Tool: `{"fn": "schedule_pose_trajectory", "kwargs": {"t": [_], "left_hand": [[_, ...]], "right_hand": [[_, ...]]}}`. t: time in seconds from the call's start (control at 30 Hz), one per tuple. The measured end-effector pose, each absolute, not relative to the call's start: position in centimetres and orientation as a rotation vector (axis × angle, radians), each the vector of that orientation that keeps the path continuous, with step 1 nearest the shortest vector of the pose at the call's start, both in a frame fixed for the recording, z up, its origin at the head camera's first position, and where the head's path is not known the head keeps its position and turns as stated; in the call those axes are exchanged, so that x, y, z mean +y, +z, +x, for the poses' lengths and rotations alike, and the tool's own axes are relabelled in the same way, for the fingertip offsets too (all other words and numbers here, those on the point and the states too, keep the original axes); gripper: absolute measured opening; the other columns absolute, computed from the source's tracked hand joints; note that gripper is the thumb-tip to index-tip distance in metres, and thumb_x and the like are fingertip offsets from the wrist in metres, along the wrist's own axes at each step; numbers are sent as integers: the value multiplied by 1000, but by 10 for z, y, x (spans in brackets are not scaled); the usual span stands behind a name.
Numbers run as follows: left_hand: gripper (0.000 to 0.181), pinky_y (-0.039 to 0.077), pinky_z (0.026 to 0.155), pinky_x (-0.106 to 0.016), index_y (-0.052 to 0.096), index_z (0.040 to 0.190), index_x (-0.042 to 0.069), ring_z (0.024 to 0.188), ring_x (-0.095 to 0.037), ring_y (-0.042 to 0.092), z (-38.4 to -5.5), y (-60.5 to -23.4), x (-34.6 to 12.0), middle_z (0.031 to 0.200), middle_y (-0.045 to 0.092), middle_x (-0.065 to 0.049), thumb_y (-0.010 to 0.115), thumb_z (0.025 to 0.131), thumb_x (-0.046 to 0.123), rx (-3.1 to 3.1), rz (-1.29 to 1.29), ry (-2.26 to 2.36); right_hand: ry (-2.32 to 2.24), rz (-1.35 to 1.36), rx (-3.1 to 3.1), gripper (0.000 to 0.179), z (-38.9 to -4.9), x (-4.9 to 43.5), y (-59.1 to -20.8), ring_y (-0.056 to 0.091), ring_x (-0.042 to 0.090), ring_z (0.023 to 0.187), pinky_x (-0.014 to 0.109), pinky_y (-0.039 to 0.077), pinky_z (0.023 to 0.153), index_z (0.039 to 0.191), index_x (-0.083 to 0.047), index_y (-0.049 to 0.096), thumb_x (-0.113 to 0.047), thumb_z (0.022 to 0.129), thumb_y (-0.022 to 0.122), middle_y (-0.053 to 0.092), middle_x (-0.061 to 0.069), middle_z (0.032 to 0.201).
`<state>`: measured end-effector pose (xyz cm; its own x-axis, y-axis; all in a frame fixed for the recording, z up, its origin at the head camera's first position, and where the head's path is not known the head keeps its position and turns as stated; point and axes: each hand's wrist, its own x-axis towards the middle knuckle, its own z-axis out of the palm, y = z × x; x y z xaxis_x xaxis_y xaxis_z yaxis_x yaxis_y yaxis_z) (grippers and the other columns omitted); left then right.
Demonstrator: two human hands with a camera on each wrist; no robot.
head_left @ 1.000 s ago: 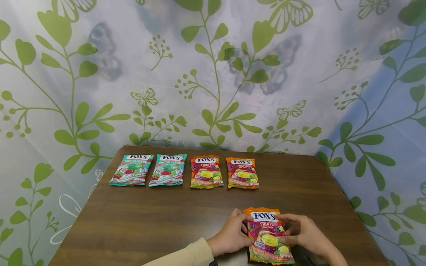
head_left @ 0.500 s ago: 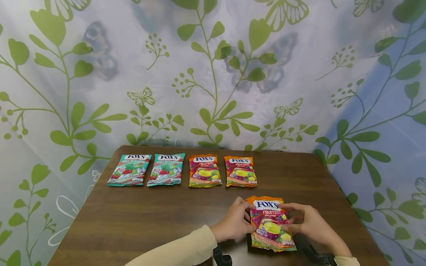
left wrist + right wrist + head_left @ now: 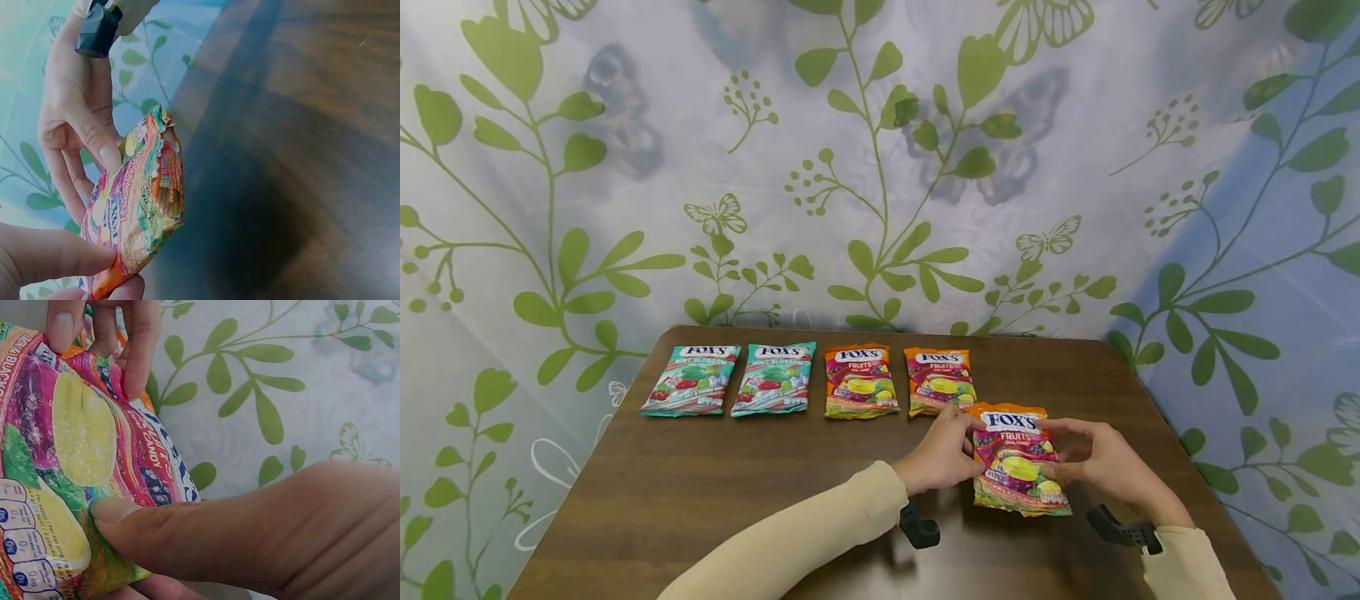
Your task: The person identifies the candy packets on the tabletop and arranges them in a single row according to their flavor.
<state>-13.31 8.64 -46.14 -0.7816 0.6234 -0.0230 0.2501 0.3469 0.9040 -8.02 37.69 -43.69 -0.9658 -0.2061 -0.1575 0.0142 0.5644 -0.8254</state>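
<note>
Between both hands hangs an orange and purple Fox's Fruits candy bag, front face toward the head camera. My left hand pinches its left edge, and my right hand grips the right edge with the thumb on the front. In the left wrist view the candy bag appears edge-on, lifted off the table, with its shadow below. The right wrist view shows the right thumb pressing the bag's printed front. Just beyond the held bag lies another Fruits candy bag, its lower right corner close to the left fingers.
On the brown table, a row runs along the back: two teal Mint Blossom candy bags, the left one and its neighbour, then a Fruits candy bag. A leaf-patterned curtain stands behind the table.
Both hands have carried the held candy bag forward and up, away from the near table edge toward the row. The bags in the row have stayed put; the head view has shifted slightly.
</note>
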Motion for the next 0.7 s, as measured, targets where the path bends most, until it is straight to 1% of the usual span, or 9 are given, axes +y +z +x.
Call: {"fn": "schedule_pose_trajectory", "kwargs": {"t": [0.2,0.33,0.43,0.47,0.5,0.53,0.6,0.67,0.7], "left_hand": [[56,51,78,-18,64,142,-7,92,-13,56,-150,-457,96,119,49,-10,86,91,-1,2283,814,1369],[56,50,77,-20,62,144,-7,88,-11,54,-160,-459,103,123,48,-11,84,92,-2,2293,848,1368],[56,50,78,-19,62,145,-5,89,-10,54,-167,-462,108,126,47,-9,85,93,-1,2301,844,1365],[57,51,78,-19,63,146,-2,90,-8,54,-177,-479,115,127,46,-7,86,93,2,2310,848,1363],[58,52,80,-21,62,146,-2,92,-11,56,-178,-481,120,130,45,-8,86,93,4,2354,853,1330],[59,52,82,-22,62,147,0,94,-12,56,-187,-496,129,130,45,-8,87,94,9,2393,859,1307],[59,53,83,-22,64,146,3,95,-12,57,-197,-509,137,129,45,-6,89,93,12,2437,883,1274],[59,54,84,-24,64,147,3,94,-12,56,-203,-511,141,128,45,-7,88,94,12,2448,891,1257],[57,54,84,-25,64,146,1,94,-13,56,-197,-496,136,126,45,-8,87,94,10,2452,886,1247]], "right_hand": [[-1359,-209,2578,71,-95,384,-433,76,27,98,36,63,76,151,8,58,-10,91,90,64,30,139],[-1356,-221,2596,69,-105,391,-435,76,29,100,36,64,78,151,8,59,-10,92,89,63,32,140],[-1344,-197,2610,69,-111,396,-438,75,29,102,35,63,78,152,7,58,-11,92,89,63,32,140],[-1334,-183,2615,70,-112,397,-438,75,30,104,35,64,79,152,8,58,-12,92,90,63,32,140],[-1333,-171,2614,71,-113,398,-439,74,31,105,35,64,80,152,8,57,-12,92,90,63,32,141],[-1329,-161,2615,71,-114,399,-439,74,32,106,35,64,80,152,8,57,-13,92,90,63,32,141],[-1333,-140,2614,71,-117,401,-440,73,36,108,35,64,80,152,9,56,-12,93,89,62,33,142],[-1341,-131,2617,71,-120,403,-441,72,39,110,36,64,81,152,9,56,-12,93,89,61,34,144],[-1353,-132,2616,71,-122,403,-443,72,40,111,36,64,81,153,9,56,-10,93,88,60,34,144]]}}
